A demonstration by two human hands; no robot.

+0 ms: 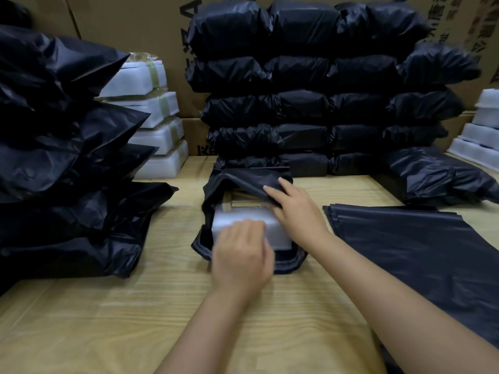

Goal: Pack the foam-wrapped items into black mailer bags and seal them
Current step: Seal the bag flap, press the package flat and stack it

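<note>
Left hand (pixel 243 255): blurred, knuckles up, fingers curled over the near end of the foam-wrapped item (pixel 240 221) and gripping it. Right hand (pixel 295 213): fingers (pixel 270 189) spread and only slightly bent, laid on top of the upper flap of the black mailer bag (pixel 237 182); the thumb sits at the flap's edge and the flap is raised, so the hand appears to pinch that layer, though the thumb's tip is hidden. The two hands are just beside each other without touching. The foam-wrapped item lies partly inside the bag's mouth, which faces the person; its near end remains outside, resting on the bag's lower layer at the centre of the wooden table (pixel 135 306). To the right, near the right forearm, lies a flat stack of unused mailer bags (pixel 405 238). Directly behind the open bag stands a wall of packed black bags (pixel 310 103) in several rows, with one more slumped at its right end. At the left edge is a second heap of filled black bags (pixel 54 157), loosely piled. Behind that heap stands a stack of white foam-wrapped items (pixel 156 125), banded with tape, and a similar foam stack (pixel 483 125) shows at the far right, partly cut off. Cardboard cartons (pixel 129 22) form the backdrop; their print is not legible.
</note>
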